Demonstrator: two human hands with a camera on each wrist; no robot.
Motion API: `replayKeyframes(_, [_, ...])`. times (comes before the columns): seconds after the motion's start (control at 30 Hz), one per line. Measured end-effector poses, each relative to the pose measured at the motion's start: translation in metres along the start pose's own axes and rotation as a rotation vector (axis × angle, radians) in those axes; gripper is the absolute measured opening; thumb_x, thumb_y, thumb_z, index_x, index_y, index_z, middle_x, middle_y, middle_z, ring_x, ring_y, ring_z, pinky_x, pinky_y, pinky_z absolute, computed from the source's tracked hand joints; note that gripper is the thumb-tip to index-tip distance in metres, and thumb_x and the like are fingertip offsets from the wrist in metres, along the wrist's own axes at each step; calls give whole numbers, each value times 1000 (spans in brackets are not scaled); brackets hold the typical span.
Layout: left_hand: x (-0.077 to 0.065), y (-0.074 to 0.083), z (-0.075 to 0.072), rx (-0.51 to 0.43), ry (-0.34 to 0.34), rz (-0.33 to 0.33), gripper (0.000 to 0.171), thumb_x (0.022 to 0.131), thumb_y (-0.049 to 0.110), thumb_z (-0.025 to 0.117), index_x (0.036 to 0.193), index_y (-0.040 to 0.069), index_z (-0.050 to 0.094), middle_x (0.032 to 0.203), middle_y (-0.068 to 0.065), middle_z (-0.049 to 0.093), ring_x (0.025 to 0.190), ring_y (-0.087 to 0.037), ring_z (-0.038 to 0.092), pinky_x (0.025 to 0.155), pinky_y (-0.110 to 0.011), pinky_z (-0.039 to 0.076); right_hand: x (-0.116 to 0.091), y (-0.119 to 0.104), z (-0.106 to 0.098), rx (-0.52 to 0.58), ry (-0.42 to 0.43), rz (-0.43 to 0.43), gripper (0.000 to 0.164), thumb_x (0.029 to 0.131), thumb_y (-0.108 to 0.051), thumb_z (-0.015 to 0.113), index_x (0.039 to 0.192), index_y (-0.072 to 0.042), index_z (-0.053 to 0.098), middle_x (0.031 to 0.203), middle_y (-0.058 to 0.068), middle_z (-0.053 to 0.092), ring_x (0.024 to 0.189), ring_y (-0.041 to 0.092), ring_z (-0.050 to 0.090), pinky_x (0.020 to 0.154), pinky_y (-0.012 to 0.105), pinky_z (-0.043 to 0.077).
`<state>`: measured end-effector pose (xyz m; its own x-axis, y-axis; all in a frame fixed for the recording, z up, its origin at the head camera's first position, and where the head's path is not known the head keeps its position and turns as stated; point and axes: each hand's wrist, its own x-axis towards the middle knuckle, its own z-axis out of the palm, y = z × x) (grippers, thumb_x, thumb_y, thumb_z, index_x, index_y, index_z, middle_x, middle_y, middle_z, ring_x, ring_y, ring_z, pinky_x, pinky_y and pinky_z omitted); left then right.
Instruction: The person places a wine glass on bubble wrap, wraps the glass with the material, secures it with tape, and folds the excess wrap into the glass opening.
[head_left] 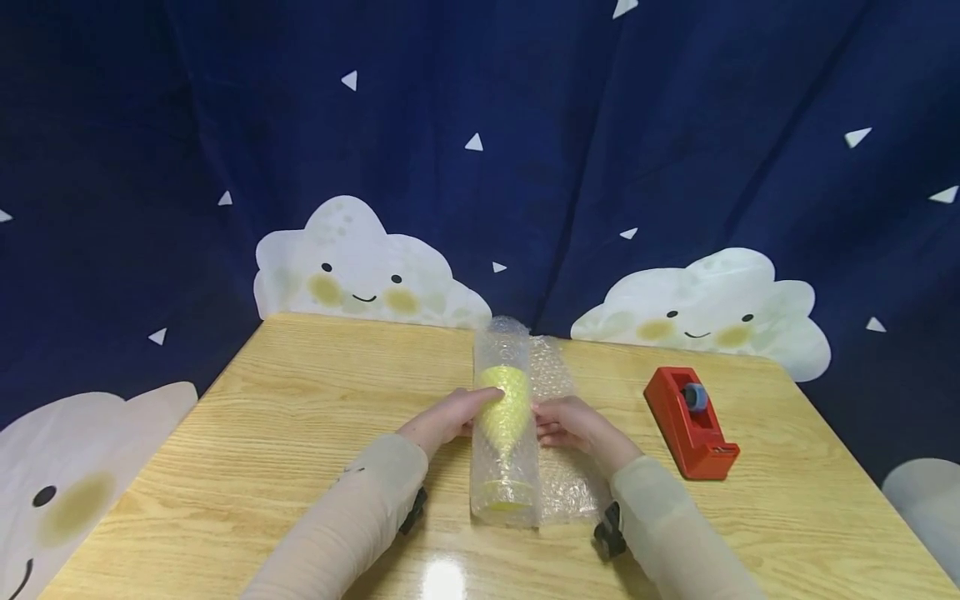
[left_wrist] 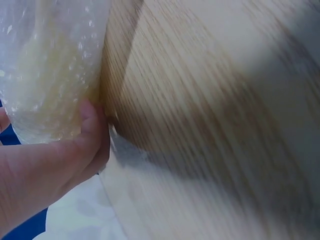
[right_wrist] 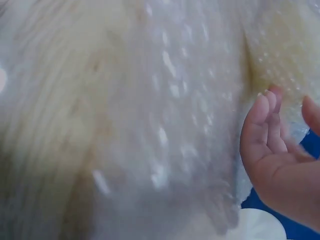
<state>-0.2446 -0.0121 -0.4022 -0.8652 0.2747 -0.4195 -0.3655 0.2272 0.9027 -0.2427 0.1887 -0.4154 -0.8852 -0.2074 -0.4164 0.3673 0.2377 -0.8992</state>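
Yellow goblet-shaped thing is lying in a bubble wrap roll mid-worktop, wrap reaching the far edge. Left hand grips it, thumb on top; right hand's relaxed, fingers against its side. Red tape dispenser sits toward the right edge.

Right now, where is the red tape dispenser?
In the head view, the red tape dispenser stands on the right side of the wooden table, to the right of the right hand and the bubble wrap.

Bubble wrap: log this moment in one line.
left hand holds bubble wrap | right hand at its right side | yellow cup inside | red tape dispenser farther right
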Motion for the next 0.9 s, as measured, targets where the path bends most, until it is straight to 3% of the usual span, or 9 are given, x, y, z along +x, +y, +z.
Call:
replayKeyframes(0.17, [-2,1,-1,47,29,9,61,87,35,57,125,-11,44,97,-8,55,68,-10,55,64,-23,51,-4,-7,5,-71,30,-50,34,93,-11,52,114,15,51,67,-4,60,61,4,59,60,19,53])
replayKeyframes(0.3, [-2,0,-3,70,27,26,56,86,36,58,119,-10,50,90,-5,56,65,-10,54,62,-23,51,-6,-14,10,-120,79,-35,32,93,-14,52,109,14,55,66,-3,60,60,5,60,59,19,52])
replayKeyframes(0.5, [-3,1,-8,150,55,27,64,83,39,62,122,-11,49,106,-13,58,75,-13,56,69,-26,51,-7,-22,14,-152,105,19,45,95,-35,48,101,9,58,69,1,62,60,7,60,59,21,52])
replayKeyframes(0.63, [-5,4,-12,196,61,24,67,82,39,64,123,-12,48,112,-16,57,79,-14,56,73,-27,51,-9,-25,17,-209,98,18,52,94,-40,48,100,10,60,70,2,64,61,9,62,62,24,54])
replayKeyframes(0.8, [-9,8,-16,282,31,38,55,81,39,64,110,-7,56,91,-7,56,67,-11,51,66,-25,47,-11,-29,22,-311,113,23,51,91,-41,52,92,8,64,66,2,66,59,9,62,62,26,54])
replayKeyframes(0.9, [-12,12,-19,328,-7,51,39,80,39,64,92,1,60,73,0,50,58,-9,44,59,-23,41,-13,-32,24,-356,118,33,51,89,-44,54,86,6,66,64,2,66,57,9,61,59,25,52])
